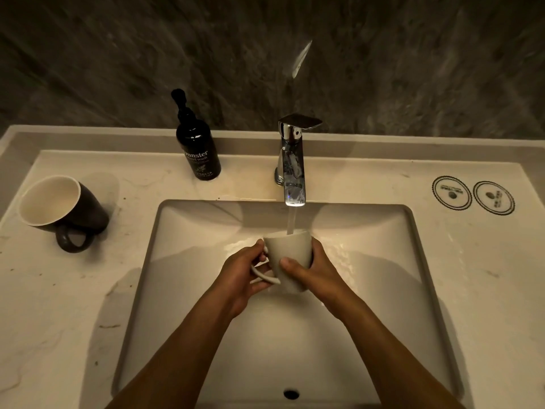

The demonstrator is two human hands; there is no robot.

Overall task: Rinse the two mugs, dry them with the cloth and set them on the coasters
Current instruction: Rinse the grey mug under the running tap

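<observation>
Your left hand [244, 273] grips the handle and your right hand [312, 270] wraps the body of the pale mug [290, 255], held under the tap [292, 169] stream over the sink [413, 261]. You are rinsing the first; next comes drying, but no cloth is visible. The dark mug [63, 206] waits far left, the coasters [473, 196] far right.

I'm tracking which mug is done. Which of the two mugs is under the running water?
The light-coloured mug, held by the left hand and right hand under the tap's stream. The dark mug stands on the counter, left.
</observation>
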